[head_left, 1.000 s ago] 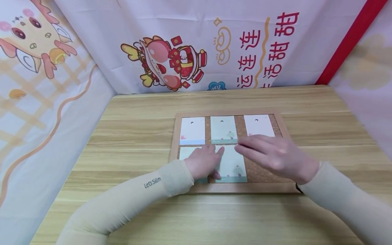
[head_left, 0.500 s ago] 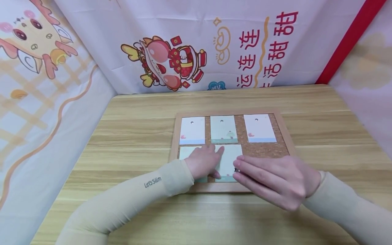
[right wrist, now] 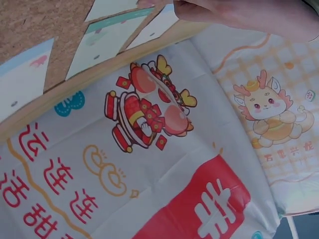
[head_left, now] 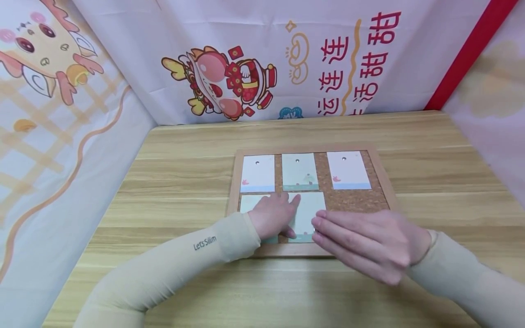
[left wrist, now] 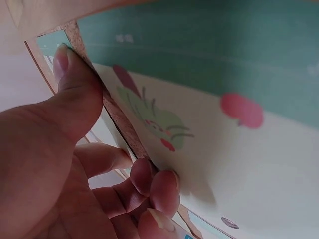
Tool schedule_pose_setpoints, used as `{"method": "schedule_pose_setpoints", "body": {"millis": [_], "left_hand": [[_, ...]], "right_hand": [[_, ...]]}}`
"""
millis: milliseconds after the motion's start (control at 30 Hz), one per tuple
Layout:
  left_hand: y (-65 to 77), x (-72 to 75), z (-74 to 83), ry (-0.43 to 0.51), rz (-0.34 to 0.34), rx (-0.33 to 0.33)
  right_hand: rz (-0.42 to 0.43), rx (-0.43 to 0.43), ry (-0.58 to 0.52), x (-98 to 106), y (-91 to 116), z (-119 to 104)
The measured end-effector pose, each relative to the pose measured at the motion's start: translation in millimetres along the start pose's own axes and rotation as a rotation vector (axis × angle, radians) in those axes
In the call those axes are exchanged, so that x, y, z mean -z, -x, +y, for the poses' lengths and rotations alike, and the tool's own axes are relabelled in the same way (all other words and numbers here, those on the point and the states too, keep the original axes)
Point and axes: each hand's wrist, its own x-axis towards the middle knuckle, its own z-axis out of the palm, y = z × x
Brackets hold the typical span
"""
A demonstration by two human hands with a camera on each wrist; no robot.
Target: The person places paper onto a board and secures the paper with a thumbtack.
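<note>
A pale green note card [head_left: 307, 207] lies in the lower middle of a framed cork board [head_left: 353, 200]. My left hand [head_left: 272, 214] rests over this card's left edge and over another card [head_left: 249, 204] to its left. In the left wrist view, the thumb [left wrist: 62, 67] touches the neighbouring card, while fingertips press along the edge of the green-banded card [left wrist: 214, 164]. My right hand [head_left: 365, 241] holds its fingertips together over the lower right of the middle card, pinching a small silver pushpin that is mostly hidden now.
Three cards, a left one [head_left: 258, 175], a middle one [head_left: 293, 171] and a right one [head_left: 348, 173], fill the board's top row, each with a silver pin near its top. A printed cloth [head_left: 246, 27] hangs behind the wooden table [head_left: 184, 182].
From over the right end of the cards, my right hand has moved down toward me to the middle card's lower right, uncovering the top right card. My left hand has stayed in place.
</note>
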Motion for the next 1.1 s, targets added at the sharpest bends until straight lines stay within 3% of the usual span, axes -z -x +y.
{"method": "schedule_pose_setpoints", "body": {"millis": [133,300,500,600,767,833,933,1100], "left_hand": [[1.0,-0.3,-0.7,-0.009,0.007,-0.007],[3.1,-0.8,-0.6,-0.019,0.045,-0.008],[3.0,-0.7,1.7,-0.022,0.033,0.006],[2.6,-1.0,2.5,-0.055,0.034,0.001],[2.7,-1.0,2.7,-0.052,0.027,0.003],[2.7,-1.1,2.6,-0.037,0.021,0.005],[2.6,-1.3,2.2,-0.022,0.014,0.008],[2.3,-1.8,1.7,-0.019,0.013,0.017]], "right_hand": [[-0.108,-0.178,-0.046,-1,5,7],[-0.313,-0.485,-0.145,-2,30,16],[-0.355,-0.878,-0.34,-10,60,35],[-0.417,-1.085,-0.439,-13,68,44],[-0.676,-1.531,-0.669,-19,80,53],[-0.769,-1.666,-0.741,-25,86,54],[-0.821,-1.791,-0.837,-34,97,54],[-0.866,-1.858,-0.921,-49,111,47]]}}
